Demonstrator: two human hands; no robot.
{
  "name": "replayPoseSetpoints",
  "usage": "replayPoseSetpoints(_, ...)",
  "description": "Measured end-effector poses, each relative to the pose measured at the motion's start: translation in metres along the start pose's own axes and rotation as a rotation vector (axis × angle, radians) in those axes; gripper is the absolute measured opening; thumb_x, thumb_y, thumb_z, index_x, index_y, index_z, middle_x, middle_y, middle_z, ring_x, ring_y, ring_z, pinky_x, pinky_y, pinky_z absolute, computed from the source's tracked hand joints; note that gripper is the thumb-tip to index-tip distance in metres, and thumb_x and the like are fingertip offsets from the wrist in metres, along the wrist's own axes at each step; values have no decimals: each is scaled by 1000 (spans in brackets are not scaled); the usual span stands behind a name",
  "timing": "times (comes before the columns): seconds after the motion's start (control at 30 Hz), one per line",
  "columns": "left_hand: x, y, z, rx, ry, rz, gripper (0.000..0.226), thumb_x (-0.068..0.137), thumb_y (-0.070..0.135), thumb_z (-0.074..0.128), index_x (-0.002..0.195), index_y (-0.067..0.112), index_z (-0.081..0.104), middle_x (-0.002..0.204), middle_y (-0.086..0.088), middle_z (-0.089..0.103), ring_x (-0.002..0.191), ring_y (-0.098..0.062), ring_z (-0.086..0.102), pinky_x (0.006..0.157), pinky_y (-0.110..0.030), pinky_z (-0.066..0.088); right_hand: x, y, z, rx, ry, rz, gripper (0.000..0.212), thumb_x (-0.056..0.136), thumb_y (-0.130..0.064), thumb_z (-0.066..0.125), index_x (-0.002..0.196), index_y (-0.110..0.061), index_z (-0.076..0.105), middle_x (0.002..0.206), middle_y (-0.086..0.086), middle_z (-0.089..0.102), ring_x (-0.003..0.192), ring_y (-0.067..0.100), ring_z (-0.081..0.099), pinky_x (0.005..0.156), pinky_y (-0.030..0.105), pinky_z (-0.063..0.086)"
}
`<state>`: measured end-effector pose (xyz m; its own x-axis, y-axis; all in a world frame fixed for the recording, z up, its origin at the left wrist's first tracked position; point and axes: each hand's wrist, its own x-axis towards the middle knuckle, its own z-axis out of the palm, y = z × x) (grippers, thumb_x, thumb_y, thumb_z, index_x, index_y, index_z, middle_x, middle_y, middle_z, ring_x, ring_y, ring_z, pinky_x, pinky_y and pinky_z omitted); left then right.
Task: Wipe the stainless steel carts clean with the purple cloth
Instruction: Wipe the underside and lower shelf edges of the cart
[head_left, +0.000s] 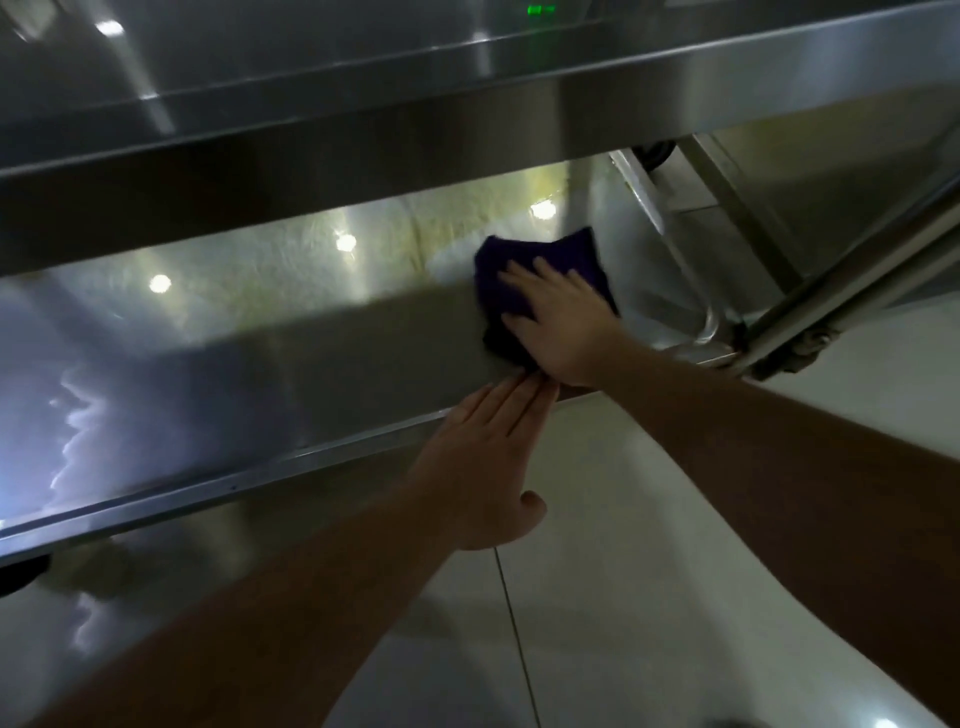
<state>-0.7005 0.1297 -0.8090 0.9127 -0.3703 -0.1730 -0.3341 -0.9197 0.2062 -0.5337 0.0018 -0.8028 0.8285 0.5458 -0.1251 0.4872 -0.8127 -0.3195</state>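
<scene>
Pressing the cloth (540, 280) flat under spread fingers, right hand (561, 322) works the cart's (156, 374) lower shelf near its right end, likely for full contact; left hand (483, 467) rests flat, fingers straight, on the shelf's front lip, probably bracing.

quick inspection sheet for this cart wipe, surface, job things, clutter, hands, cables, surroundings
surface: lower shelf of the steel cart, shiny with ceiling-light glare; yellowish streaks toward the back.
job's things: purple cloth flat on the lower shelf near its right end; upper shelf overhangs above.
clutter: nothing seen.
grippers: right hand presses flat on the purple cloth; left hand rests with straight fingers on the shelf's front edge, holding nothing.
cables: nothing seen.
surroundings: pale tiled floor; cart frame tubes at right; a small green light at top.
</scene>
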Motion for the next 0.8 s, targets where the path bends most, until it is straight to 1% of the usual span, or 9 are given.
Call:
replayPoseSetpoints(0.1,-5,-3,-10,-83,41,40,99,86,41,55,171,16,9,178,-3,6,164,-17,1,132,-38,2,-17,51,-14,-23,119,266,62,105,-45,41,162,-27,26,170,-4,22,157,22,16,126,46,9)
replayPoseSetpoints(0.17,-16,-10,-19,-73,124,45,86,87,29,62,166,16,32,174,-5,25,161,-20,22,132,-40,9,-20,68,-20,-32,149,414,62,104,-45,34,163,-26,23,171,-2,18,158,24,13,126,48,6)
replayPoseSetpoints(0.33,-83,-89,-45,-151,260,-359,63,90,38,55,147,11,61,154,-13,57,139,-34,56,118,-45,37,-1,52,-13,-35,177,514,65,104,-45,26,165,-23,16,173,-1,11,159,26,5,126,51,1)
replayPoseSetpoints(0.4,-126,-140,-55,-135,233,-518,63,90,37,54,145,7,61,149,-17,60,134,-39,59,113,-50,44,2,53,-11,-44,172,527,65,103,-46,26,164,-23,16,173,0,12,159,27,6,126,52,3)
replayPoseSetpoints(0.5,-191,-206,-57,-4,218,-634,44,96,22,65,139,11,59,138,-18,63,125,-42,60,103,-58,52,4,59,-12,-42,152,544,65,104,-46,27,164,-23,17,173,0,12,159,28,6,127,53,4)
replayPoseSetpoints(0.57,-221,-233,-47,37,201,-724,38,99,22,64,134,13,52,136,-19,57,128,-44,53,105,-63,50,6,55,-13,-23,151,556,65,105,-45,28,164,-22,16,173,0,11,159,29,5,127,53,3)
replayPoseSetpoints(0.6,-230,-239,-39,26,184,-812,41,102,32,57,136,10,50,141,-23,51,134,-45,47,110,-64,45,8,51,-14,-13,152,568,65,105,-44,28,165,-21,16,173,0,10,159,29,4,127,52,2)
replayPoseSetpoints(0.67,-236,-239,-23,-38,129,-946,67,102,54,34,141,1,46,151,-30,39,142,-47,35,119,-61,33,15,39,-15,1,144,600,65,106,-44,28,165,-20,14,173,1,8,159,31,2,127,52,1)
replayPoseSetpoints(0.8,-233,-233,-15,-103,149,-991,94,96,68,15,165,3,20,172,-25,16,161,-42,12,129,-55,15,39,-20,0,-17,126,463,65,105,-42,34,163,-15,22,171,6,17,157,35,11,126,53,9)
